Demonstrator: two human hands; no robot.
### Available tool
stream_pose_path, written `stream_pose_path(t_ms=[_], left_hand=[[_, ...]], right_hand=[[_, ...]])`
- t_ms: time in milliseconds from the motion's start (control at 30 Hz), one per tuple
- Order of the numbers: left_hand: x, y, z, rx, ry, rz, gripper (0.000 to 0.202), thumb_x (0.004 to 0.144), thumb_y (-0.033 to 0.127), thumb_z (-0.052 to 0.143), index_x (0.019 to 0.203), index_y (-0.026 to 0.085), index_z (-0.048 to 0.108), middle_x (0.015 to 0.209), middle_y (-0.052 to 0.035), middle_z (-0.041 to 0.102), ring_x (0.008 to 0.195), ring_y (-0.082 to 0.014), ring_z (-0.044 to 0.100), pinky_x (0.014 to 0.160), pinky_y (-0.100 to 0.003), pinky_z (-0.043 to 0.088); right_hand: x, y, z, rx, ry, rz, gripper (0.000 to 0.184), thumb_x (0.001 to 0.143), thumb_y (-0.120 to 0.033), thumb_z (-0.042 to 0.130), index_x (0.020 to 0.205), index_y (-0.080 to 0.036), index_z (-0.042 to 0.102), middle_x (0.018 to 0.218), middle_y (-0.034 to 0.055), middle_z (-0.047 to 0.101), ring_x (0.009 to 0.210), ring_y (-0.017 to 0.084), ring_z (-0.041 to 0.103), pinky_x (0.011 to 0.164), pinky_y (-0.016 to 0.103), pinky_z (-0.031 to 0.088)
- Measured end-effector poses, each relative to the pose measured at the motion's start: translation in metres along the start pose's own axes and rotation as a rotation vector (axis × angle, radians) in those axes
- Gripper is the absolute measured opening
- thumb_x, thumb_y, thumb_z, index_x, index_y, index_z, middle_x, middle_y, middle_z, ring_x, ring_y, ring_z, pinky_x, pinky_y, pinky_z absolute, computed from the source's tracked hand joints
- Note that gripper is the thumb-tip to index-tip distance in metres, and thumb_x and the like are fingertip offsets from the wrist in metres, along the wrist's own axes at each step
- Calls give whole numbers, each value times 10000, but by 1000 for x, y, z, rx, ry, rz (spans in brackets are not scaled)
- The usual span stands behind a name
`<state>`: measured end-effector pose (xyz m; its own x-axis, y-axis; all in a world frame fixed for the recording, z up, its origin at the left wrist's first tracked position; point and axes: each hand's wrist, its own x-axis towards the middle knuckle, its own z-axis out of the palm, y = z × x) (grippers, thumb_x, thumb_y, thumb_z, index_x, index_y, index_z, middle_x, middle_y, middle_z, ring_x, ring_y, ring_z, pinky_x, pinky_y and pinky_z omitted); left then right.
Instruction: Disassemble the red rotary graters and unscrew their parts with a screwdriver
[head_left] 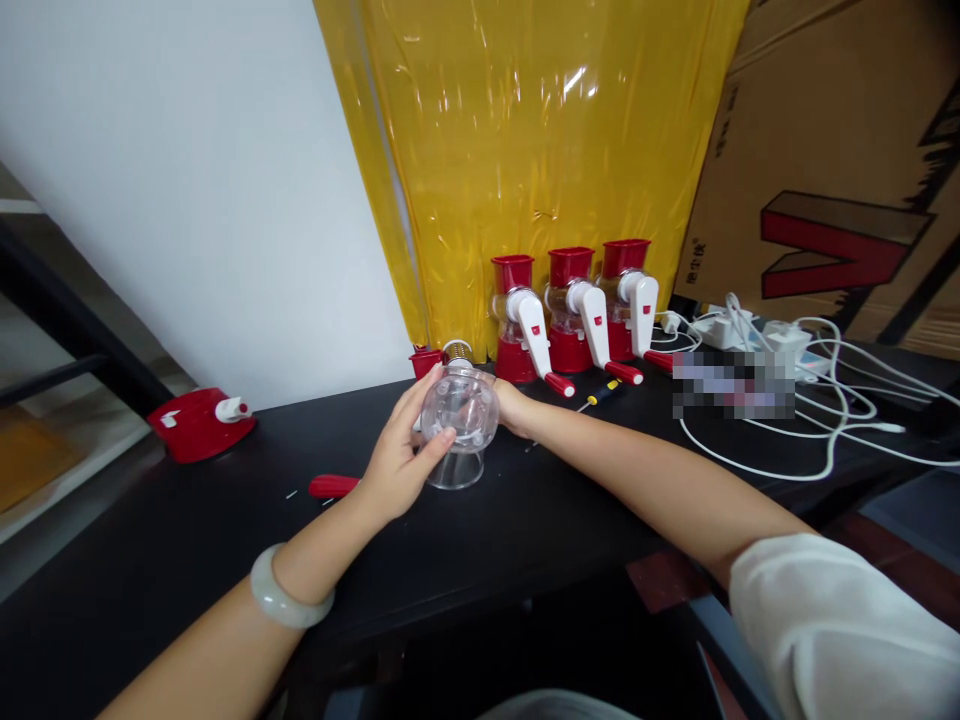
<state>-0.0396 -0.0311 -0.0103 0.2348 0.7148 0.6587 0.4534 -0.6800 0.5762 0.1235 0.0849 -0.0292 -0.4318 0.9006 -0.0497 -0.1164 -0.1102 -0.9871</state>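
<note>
Holding a clear plastic housing point(460, 408) near the middle of the black table point(225, 530), the person's left hand point(401, 455) was clamped on it, thumb across the near face and fingers along the left side. The right hand point(514, 408) was at the housing's far right side; its fingers were mostly hidden, so whether they were closed on it could not be told. The housing had a rounded body above and a flared, see-through lower section, its rim toward the table (contact with the surface could not be confirmed).

Just behind the housing were a red plastic piece point(425, 362) and a ridged metallic part point(457, 350), both partly covered. To the right of these, three red-and-clear crank units point(571, 310) stood upright in a row, each with a white crank arm ending in a red grip. A yellow-and-black screwdriver point(602, 392) lay in front of them, beyond the right forearm.

Left of the left hand lay a red handle point(334, 486), its right end near the wrist. Farther left, a red base point(201, 425) with a white fitting sat near the table's back edge. White cables point(836, 430) lay tangled at the right, before a cardboard box point(817, 180)
</note>
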Motion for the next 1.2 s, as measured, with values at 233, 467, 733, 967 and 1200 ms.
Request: stream_pose_path(t_ms=[233,467,733,967,1200], left_hand=[[1,-3,1,55,-61,-14,674,914,472,582,1519,341,315,1575,-92,309,1459,-333,289,1185,-588,251],[3,11,-8,53,-145,67,675,817,413,715,1425,290,449,1594,-140,275,1444,-386,314,1099,-605,384],[5,20,-7,150,-129,-24,519,790,339,740,1279,288,573,1419,-121,434,1342,-352,456,796,-414,628],[2,25,-8,424,-125,95,592,777,355,739,1341,340,558,1441,-85,415,1338,-337,462,1075,-521,471],[0,25,-5,463,-127,20,585,792,407,711,1352,353,553,1457,-85,396,1305,-335,499,1020,-509,517]], right_hand=[[-8,-4,4,-63,58,-63,231,919,-332,557,796,-155,639,614,10,638,552,136,599,631,283,511],[-8,3,-1,-464,12,-312,258,925,-323,517,759,-172,642,761,14,678,760,160,638,794,302,483],[-13,-18,-13,-987,15,-635,116,883,-176,543,960,-161,629,920,80,662,840,179,606,803,304,452],[-61,-98,-34,-974,351,-914,189,909,-194,435,981,-188,609,979,86,660,905,211,602,876,364,452],[-123,-66,-109,-1228,538,-681,158,914,-232,427,989,-185,558,886,87,665,794,208,628,748,316,451]])
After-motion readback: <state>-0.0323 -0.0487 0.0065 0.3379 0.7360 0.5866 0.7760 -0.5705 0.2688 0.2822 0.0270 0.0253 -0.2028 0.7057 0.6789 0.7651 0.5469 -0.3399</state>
